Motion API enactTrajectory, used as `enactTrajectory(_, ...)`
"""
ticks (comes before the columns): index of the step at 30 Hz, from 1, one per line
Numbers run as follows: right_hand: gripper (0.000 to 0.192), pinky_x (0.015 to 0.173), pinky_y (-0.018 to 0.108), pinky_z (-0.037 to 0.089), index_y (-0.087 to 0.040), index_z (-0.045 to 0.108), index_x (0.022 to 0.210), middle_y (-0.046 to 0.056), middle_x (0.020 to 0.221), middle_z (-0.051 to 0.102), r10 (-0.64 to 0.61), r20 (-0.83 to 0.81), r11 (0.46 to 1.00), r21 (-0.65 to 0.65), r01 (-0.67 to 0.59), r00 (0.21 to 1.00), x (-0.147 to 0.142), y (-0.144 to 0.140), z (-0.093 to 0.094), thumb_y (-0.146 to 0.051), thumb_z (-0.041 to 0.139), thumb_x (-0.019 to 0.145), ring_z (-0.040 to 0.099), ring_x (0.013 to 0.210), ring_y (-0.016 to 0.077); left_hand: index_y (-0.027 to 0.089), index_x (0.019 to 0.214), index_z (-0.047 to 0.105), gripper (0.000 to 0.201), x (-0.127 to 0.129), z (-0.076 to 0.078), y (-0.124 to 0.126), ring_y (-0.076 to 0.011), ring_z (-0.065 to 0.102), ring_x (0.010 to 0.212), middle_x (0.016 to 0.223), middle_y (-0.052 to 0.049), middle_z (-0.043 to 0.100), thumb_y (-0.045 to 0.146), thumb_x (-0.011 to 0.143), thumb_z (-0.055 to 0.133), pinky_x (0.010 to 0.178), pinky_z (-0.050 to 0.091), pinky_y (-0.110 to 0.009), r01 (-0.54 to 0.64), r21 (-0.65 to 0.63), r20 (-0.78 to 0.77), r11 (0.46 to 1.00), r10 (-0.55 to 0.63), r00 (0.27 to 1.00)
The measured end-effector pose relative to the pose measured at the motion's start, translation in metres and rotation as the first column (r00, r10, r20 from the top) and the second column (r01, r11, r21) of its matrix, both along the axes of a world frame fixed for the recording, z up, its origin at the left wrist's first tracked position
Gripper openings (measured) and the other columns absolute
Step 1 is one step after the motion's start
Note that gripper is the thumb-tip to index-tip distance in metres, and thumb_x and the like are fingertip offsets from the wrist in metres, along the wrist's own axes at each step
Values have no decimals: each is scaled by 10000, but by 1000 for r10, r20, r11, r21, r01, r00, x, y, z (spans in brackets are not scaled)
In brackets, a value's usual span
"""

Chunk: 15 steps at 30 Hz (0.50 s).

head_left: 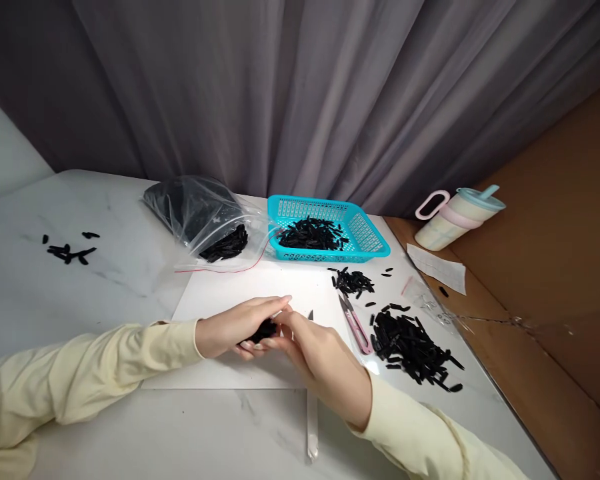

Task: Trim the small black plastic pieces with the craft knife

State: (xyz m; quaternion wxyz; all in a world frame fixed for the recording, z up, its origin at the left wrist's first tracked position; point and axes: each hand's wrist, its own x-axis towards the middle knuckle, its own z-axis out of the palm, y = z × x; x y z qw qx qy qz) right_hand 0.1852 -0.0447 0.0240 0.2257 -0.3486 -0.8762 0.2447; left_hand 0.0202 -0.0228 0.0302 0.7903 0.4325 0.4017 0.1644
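Black pieces in hand: a small bunch of black strips [264, 331] sits pinched between both hands, over the middle of the white sheet [260, 293].
Left hand: the left hand [235, 327] is cupped around the bunch from the near-left side of the sheet, fingers stretched flat over the top, grasping it.
Right hand: the right hand [320, 357] meets it from the sheet's near-right corner, fingertips closed on the same bunch.
Step in hand: judged from the grip, the strips are being gathered and squared up into one bundle.
Next move calls for: steady pressure from both sides so the ends line up and none slip out.
Loose pile: a heap of black strips [410, 343] lies just off the sheet's right edge.
Snips: pink thread snips [356, 325] rest on the sheet's right edge, between hands and heap.
Basket: a turquoise basket [367, 233] holding more strips stands beyond the sheet's far edge.
Bag: a clear plastic bag [200, 217] of strips lies beyond the sheet's far-left corner.
Cup: a pink-handled cup [455, 217] stands well to the right of the sheet.
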Motion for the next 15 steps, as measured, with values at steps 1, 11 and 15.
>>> enactTrajectory(1,136,578,238,467,-192,432,1017,48,832,634,11,3,1000,13,-11,1000,-3,-1,-6,-214,325,936,619,674,151,200,806,436,400,2,-2,-1,-45,173,364,457,77,325,594,835,371,338,95,-164,13,11,12,1000,-13,1000)
enactTrajectory(11,158,501,224,438,-215,503,969,13,749,661,-76,-209,983,145,108,975,8,-12,-34,-108,414,895,608,587,127,174,918,489,331,-2,-22,-11,-43,257,397,513,82,365,493,853,430,346,182,-145,-9,230,-85,973,30,996)
enactTrajectory(15,101,527,223,471,-211,557,914,8,726,669,-165,-279,983,29,180,946,11,-16,-30,-143,499,867,608,553,121,163,873,509,306,-5,-24,-12,-36,254,404,522,82,366,463,850,456,344,185,-141,-80,256,-12,963,86,996)
